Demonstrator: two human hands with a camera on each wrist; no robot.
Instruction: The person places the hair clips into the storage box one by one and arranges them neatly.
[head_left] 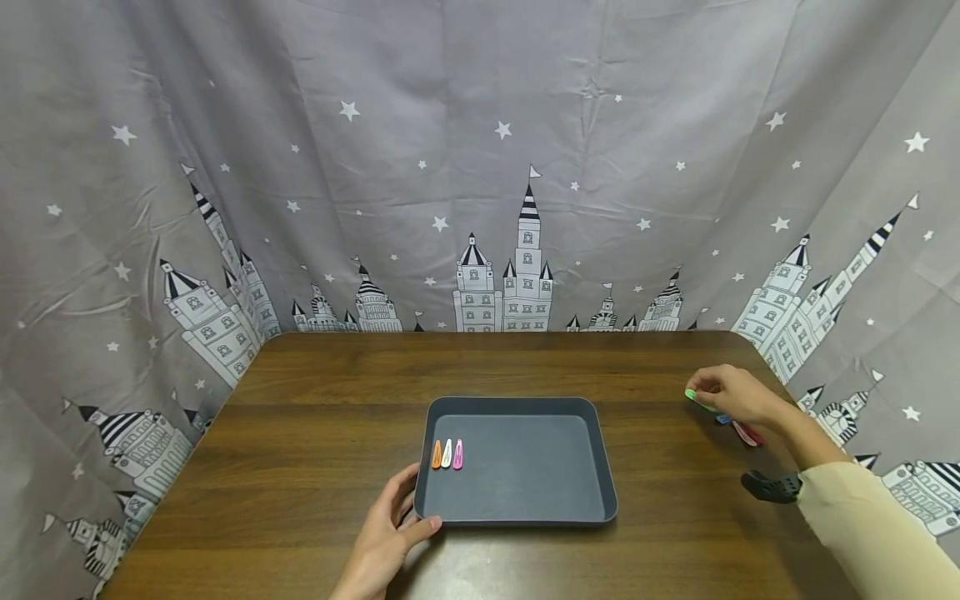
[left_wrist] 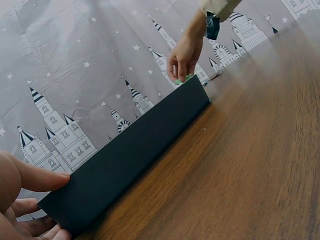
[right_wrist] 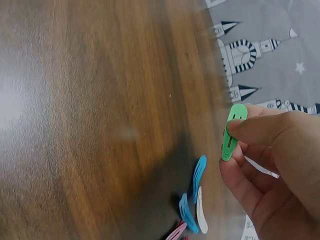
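Note:
A dark grey tray (head_left: 529, 467) lies on the wooden table, with an orange hair clip (head_left: 437, 455), a white hair clip (head_left: 447, 453) and a pink hair clip (head_left: 458, 455) side by side near its left wall. My left hand (head_left: 386, 529) holds the tray's near left corner; in the left wrist view the thumb (left_wrist: 47, 179) is on the rim, the other fingers around the corner. Over the table's right side, my right hand (head_left: 731, 393) pinches a green hair clip (right_wrist: 233, 132) between thumb and fingers. Below it lie two blue clips (right_wrist: 199, 172) and a white clip (right_wrist: 201, 212).
Pink and red clips (head_left: 747, 433) lie beside the blue ones near the table's right edge. A grey curtain (head_left: 480, 167) printed with castles and stars hangs behind the wooden table (head_left: 315, 442). A dark band (head_left: 772, 487) is around my right wrist.

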